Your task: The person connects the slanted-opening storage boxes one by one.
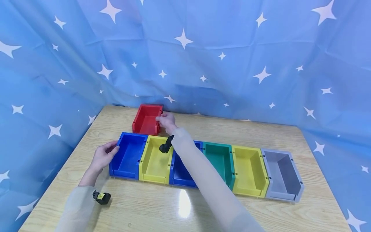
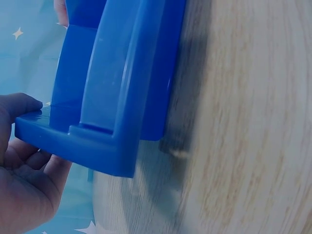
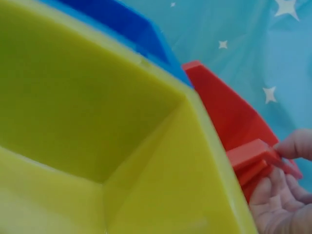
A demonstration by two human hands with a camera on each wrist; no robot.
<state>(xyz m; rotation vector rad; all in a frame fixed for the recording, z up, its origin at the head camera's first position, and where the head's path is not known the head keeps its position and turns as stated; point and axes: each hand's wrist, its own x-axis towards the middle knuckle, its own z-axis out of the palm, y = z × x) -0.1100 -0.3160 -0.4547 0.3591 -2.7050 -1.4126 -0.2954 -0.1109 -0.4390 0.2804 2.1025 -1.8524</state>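
Observation:
At the row's left end, my left hand (image 1: 103, 155) grips the side wall of a blue bin (image 1: 128, 154), thumb on the rim and fingers under it. The left wrist view shows this hold on the blue bin (image 2: 114, 87) close up. My right hand (image 1: 167, 121) pinches the right wall of a red bin (image 1: 147, 119) behind the row. In the right wrist view, thumb and fingers sit on either side of the red bin's (image 3: 229, 112) rim. A yellow bin (image 1: 156, 159) stands beside the blue one, under my right wrist.
Rightward the row continues with a second blue bin (image 1: 182, 172), partly hidden by my right arm, a green bin (image 1: 220, 161), another yellow bin (image 1: 249, 170) and a grey bin (image 1: 282, 174). Beyond the wooden table (image 1: 139, 206) hangs a blue star-patterned curtain (image 1: 203, 64).

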